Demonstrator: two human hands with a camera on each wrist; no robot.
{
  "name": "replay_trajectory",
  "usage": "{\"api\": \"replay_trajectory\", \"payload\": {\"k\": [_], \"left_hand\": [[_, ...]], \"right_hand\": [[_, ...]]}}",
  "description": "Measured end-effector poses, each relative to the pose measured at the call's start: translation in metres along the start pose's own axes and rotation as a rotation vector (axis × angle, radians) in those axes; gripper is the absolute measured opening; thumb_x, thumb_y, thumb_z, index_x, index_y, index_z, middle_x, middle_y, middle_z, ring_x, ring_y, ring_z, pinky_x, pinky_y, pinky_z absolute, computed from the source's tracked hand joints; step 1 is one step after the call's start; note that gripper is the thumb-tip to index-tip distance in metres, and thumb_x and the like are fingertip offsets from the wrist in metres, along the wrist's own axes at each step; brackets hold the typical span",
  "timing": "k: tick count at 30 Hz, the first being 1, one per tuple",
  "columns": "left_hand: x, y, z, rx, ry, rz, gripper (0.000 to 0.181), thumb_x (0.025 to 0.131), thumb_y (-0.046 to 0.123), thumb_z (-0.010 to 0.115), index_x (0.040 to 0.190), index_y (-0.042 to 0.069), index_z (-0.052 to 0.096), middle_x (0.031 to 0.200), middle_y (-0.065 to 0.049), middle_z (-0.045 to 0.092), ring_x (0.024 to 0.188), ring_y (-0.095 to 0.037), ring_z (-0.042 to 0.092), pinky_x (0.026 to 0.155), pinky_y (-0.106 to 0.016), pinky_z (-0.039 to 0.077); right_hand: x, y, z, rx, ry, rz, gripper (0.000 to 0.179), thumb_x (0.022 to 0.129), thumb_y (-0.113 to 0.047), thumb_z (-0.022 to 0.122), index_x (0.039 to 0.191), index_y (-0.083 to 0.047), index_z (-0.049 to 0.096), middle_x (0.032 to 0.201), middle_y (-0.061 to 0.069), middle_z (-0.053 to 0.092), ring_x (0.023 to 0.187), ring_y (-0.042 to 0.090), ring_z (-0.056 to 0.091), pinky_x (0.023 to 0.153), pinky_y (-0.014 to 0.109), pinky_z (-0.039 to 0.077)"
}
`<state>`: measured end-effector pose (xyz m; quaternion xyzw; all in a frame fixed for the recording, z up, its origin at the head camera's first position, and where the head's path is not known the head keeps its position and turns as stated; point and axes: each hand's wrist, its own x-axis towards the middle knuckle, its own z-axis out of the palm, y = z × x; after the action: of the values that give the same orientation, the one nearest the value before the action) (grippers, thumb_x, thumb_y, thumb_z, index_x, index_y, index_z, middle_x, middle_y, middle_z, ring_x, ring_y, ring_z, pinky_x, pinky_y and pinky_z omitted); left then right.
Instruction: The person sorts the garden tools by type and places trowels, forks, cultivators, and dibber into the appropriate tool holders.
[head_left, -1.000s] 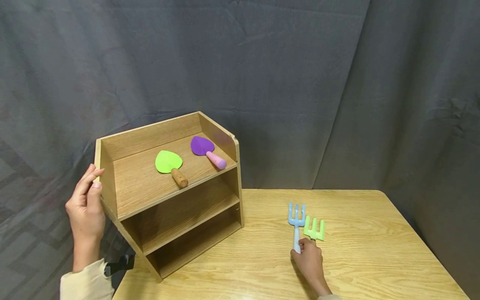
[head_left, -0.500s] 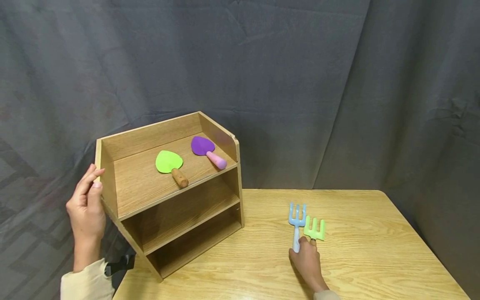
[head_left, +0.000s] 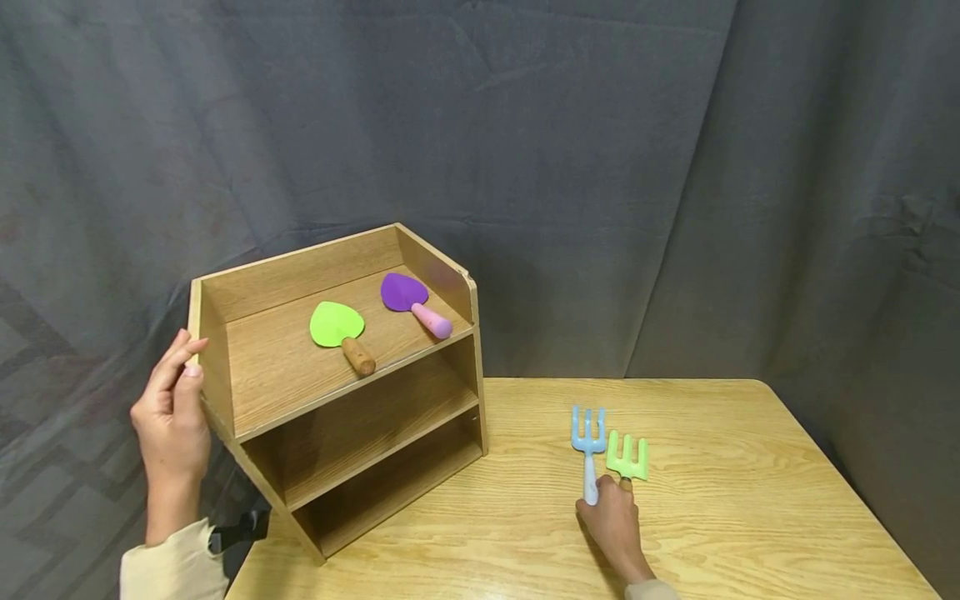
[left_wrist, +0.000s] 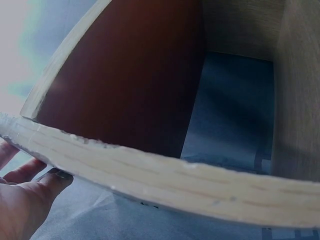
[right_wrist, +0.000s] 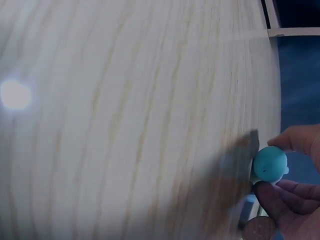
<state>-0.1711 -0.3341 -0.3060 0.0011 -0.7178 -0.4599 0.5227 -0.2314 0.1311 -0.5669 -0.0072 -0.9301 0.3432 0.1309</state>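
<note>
In the head view, my right hand (head_left: 613,521) pinches the pale handle of a blue hand fork (head_left: 588,442) at the table's front. The right wrist view shows the handle's rounded teal end (right_wrist: 270,164) between thumb and fingers. A green hand fork (head_left: 627,458) lies just right of it, its wooden handle partly hidden by the hand. My left hand (head_left: 174,408) rests against the left side of a wooden shelf unit (head_left: 300,392), fingertips at its outer edge. On the top shelf lie a green trowel (head_left: 337,323) with a wooden handle and a purple trowel (head_left: 404,292) with a pink handle.
The shelf unit stands at an angle on the left of the wooden table (head_left: 720,500), with two open compartments below its top. A grey curtain (head_left: 555,183) hangs behind the table and along its right side.
The blue fork has shifted slightly left, away from the green fork, along with my right hand. My left hand, the shelf unit and both trowels stay in place.
</note>
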Motion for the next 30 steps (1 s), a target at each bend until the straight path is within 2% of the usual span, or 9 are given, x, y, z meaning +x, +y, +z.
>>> {"api": "replay_trajectory", "payload": {"k": [19, 26, 30], "left_hand": [[-0.0004, 0.0005, 0.0002, -0.003, 0.002, -0.005, 0.033, 0.095, 0.008, 0.047, 0.119, -0.003, 0.067, 0.134, -0.011, 0.057, 0.126, -0.016, 0.050, 0.104, -0.025, 0.034], [-0.0004, 0.0003, 0.0002, -0.015, 0.003, -0.003, 0.033, 0.095, 0.007, 0.047, 0.119, -0.004, 0.067, 0.134, -0.012, 0.057, 0.126, -0.017, 0.050, 0.104, -0.024, 0.034], [-0.0002, 0.0004, 0.0005, -0.021, 0.004, -0.001, 0.033, 0.095, 0.007, 0.047, 0.119, -0.005, 0.066, 0.134, -0.012, 0.057, 0.126, -0.017, 0.050, 0.104, -0.024, 0.034]], "right_hand": [[-0.0018, -0.0018, 0.0013, 0.003, 0.016, 0.005, 0.038, 0.067, 0.000, 0.075, 0.095, 0.022, 0.060, 0.080, 0.027, 0.054, 0.065, 0.036, 0.060, 0.047, 0.035, 0.053], [-0.0017, -0.0027, -0.0003, 0.001, 0.005, 0.012, 0.040, 0.068, -0.002, 0.075, 0.098, 0.021, 0.061, 0.079, 0.026, 0.054, 0.057, 0.032, 0.061, 0.043, 0.033, 0.052], [-0.0011, -0.0016, -0.0008, 0.017, 0.017, 0.021, 0.039, 0.069, -0.001, 0.074, 0.098, 0.020, 0.062, 0.078, 0.026, 0.059, 0.059, 0.032, 0.063, 0.045, 0.035, 0.052]]}}
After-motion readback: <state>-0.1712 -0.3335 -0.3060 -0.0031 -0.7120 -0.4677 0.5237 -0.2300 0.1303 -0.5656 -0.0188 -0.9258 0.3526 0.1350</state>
